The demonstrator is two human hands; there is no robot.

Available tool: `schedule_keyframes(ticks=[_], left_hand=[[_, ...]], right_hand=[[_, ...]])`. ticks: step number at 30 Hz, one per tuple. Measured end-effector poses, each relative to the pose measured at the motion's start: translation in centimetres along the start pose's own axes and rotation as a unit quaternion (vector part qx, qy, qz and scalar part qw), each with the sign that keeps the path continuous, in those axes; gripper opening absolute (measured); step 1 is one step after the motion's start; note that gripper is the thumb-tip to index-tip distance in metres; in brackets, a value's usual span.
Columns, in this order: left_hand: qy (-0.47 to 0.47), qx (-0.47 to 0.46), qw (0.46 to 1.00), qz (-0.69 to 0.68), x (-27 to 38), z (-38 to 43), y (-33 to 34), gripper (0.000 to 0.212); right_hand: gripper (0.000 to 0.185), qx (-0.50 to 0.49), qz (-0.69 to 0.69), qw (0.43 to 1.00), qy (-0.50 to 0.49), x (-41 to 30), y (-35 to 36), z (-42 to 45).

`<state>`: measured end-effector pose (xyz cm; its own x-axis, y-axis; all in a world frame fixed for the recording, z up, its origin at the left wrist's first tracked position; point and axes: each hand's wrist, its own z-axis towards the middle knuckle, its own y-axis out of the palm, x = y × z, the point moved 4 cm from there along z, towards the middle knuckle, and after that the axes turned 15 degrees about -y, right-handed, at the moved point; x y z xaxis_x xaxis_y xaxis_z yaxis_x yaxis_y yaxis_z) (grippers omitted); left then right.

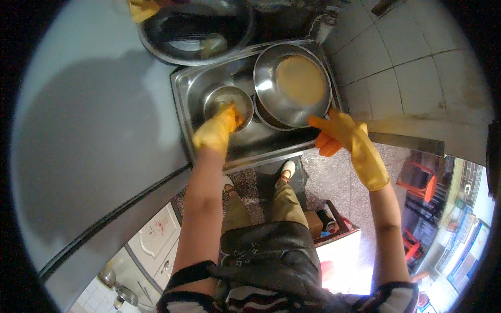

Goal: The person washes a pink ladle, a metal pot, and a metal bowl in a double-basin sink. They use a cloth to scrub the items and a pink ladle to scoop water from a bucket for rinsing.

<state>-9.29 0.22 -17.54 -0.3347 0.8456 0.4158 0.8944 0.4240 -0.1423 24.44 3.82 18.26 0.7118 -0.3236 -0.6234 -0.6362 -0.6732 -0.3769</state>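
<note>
Both my hands wear yellow rubber gloves with orange fingers. My left hand (pixel 224 124) reaches into a small round metal bowl (pixel 211 102) in the stainless steel sink (pixel 191 94); its fingers are bent at the bowl's inside, and whether they grip anything is hidden. My right hand (pixel 336 131) is at the lower right rim of a large metal basin (pixel 268 94), which holds cloudy tan liquid (pixel 300 80). Its index finger lies over the rim and the other fingers are below, outside it. The large basin sits tilted over another round metal vessel (pixel 270 118), mostly covered by it.
A wide metal basin (pixel 150 49) with dark contents stands beyond the sink, a yellow item (pixel 143 9) at its rim. A grey countertop (pixel 98 117) adjoins on the left, a tiled wall (pixel 407 74) on the right. A white canister (pixel 325 29) stands at the back corner.
</note>
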Motion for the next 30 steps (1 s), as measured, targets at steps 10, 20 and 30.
schedule_keyframes(ticks=[10, 20, 30], left_hand=[[0.344, -0.074, 0.936, 0.022, 9.7, -22.0, 6.0, 0.033], [-0.151, -0.122, 0.895, -0.403, -4.2, -21.6, -2.5, 0.066], [-0.119, -0.234, 0.87, -0.418, -3.3, -12.6, 0.2, 0.042]], right_hand=[[0.058, -0.197, 0.174, 0.965, -0.008, 3.6, 0.5, 1.9], [0.059, 0.004, 0.264, 0.962, -0.068, 4.0, 4.8, 0.0], [0.061, -0.061, 0.149, 0.987, 0.008, 3.1, 0.8, -0.9]])
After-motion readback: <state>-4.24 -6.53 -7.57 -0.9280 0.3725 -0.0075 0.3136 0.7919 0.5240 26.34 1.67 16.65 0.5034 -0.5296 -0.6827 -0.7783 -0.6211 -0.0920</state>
